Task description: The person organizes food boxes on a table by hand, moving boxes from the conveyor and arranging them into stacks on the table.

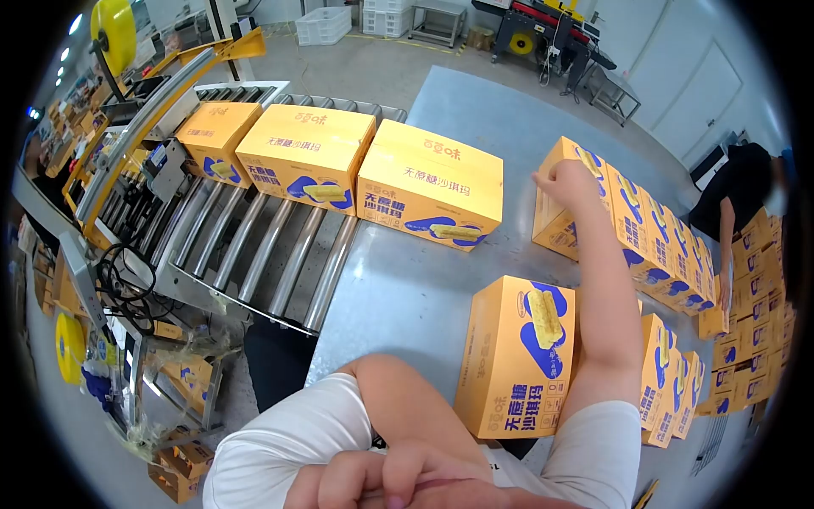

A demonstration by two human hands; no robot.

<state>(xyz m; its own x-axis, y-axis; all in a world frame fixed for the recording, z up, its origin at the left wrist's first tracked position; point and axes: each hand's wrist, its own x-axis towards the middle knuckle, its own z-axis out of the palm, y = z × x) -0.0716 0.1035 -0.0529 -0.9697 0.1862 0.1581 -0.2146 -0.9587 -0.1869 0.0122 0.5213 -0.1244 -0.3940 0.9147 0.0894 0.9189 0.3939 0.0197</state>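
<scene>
My right hand [570, 183] reaches forward, its fingers bent over the edge of the nearest-left yellow box [555, 222] in a row of upright boxes [649, 225]. My left hand [386, 477] is close to the camera at the bottom edge, with its fingers curled; what they hold, if anything, is hidden. Between my arms a large yellow box [509, 356] with blue print stands upright, partly behind my right forearm. Three closed yellow boxes [432, 182] lie end to end at the upper left, the nearest on the metal table [398, 280] and the others on the rollers.
A roller conveyor [280, 254] with a taping machine [127, 161] is at the left. More upright boxes [657, 382] stand right of my forearm. Another person [738, 191] in dark clothes reaches towards the row's far end, near stacked boxes [755, 314]. White crates [324, 25] sit behind.
</scene>
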